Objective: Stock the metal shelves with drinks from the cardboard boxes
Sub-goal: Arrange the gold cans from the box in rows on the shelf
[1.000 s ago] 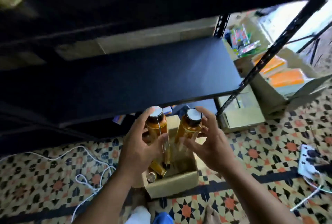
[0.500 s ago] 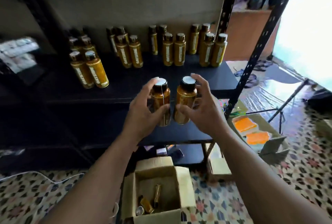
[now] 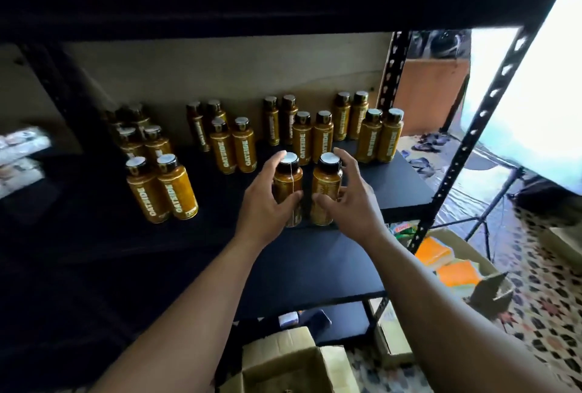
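Drink bottles (image 3: 162, 191) with amber bodies and pale caps stand upright in pairs across a black metal shelf (image 3: 400, 184), most of them towards the back.

Head camera, looking forward and down: both arms reach in over the front of that shelf. The left hand (image 3: 263, 203) wraps fingers and thumb round a first bottle (image 3: 287, 183). The right hand (image 3: 351, 203) wraps round a second bottle (image 3: 326, 184) just beside it. Both bottles are upright and nearly touching, in front of the pairs already stocked. The palms hide their bases, so they may already rest on the shelf, though that cannot be told for sure.

The step in hand looks like setting down this pair. The next move calls for lowering both bottles flat, then loosening both grips without tipping them into the row behind.

An open cardboard box (image 3: 283, 364) sits on the floor below the arms, near the bottom edge. Its inside is out of sight, so how many drinks remain is unknown.
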